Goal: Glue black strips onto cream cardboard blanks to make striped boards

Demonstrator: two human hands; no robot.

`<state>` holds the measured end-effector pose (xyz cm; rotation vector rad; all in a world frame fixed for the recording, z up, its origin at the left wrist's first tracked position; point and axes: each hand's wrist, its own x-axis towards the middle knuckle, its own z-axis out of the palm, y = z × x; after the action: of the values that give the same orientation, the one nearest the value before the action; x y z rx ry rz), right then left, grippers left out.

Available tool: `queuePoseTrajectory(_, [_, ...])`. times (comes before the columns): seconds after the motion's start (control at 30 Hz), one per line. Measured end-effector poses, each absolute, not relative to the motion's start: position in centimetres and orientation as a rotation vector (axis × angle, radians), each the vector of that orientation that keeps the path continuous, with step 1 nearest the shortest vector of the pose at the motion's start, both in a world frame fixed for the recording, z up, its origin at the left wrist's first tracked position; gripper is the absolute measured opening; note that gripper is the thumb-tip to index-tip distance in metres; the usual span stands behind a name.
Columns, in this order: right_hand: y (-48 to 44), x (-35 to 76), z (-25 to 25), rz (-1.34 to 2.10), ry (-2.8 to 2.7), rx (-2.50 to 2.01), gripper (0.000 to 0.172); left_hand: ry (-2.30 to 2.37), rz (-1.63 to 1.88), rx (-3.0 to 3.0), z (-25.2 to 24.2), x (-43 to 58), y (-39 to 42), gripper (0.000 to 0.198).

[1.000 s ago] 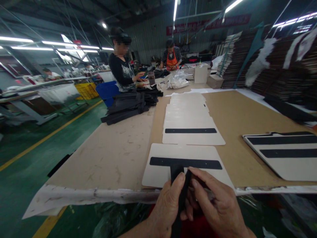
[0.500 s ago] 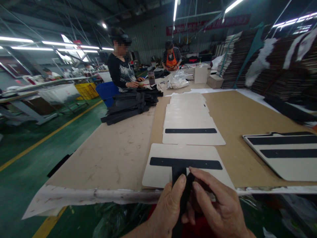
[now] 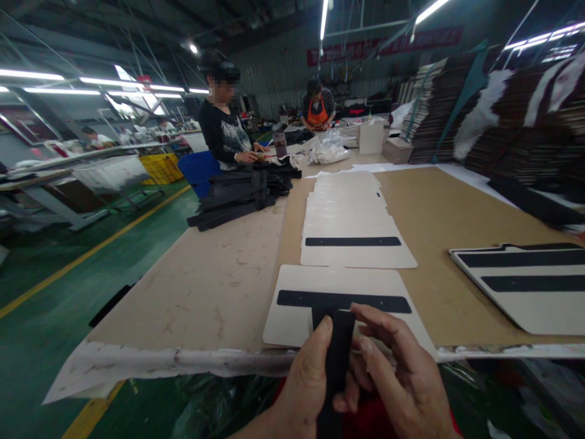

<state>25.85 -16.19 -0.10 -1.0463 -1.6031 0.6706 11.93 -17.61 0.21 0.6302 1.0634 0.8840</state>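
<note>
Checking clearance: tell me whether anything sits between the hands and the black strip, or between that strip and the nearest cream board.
Nothing visible. The left hand and right hand hold the black strip; its top end overlaps the nearest cream board just below the board's black band. Contact there cannot be told.

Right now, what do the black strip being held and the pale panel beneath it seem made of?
The black strip: probably fabric tape or thin felt, matte, no glare. The pale panel: likely stiff board, smooth; lies flat, clean-cut rounded corners.
</note>
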Motion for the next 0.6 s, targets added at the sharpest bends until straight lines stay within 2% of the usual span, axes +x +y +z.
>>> queuePoseTrajectory(0.1, [-16.6,25.4,-0.2,0.777,-1.536,-1.079,0.037,0.985,0.929,0.574,0.3,11.8,-17.4,0.078])
queuePoseTrajectory(0.3, [-17.3,24.5,0.7,0.993,-1.436,-1.025,0.038,0.861,0.976,0.530,-0.2,11.7,-17.8,0.072])
queuePoseTrajectory(0.6, [-17.8,24.5,0.4,1.121,-1.432,-0.969,0.040,1.064,1.046,0.459,-0.4,11.6,-18.5,0.064])
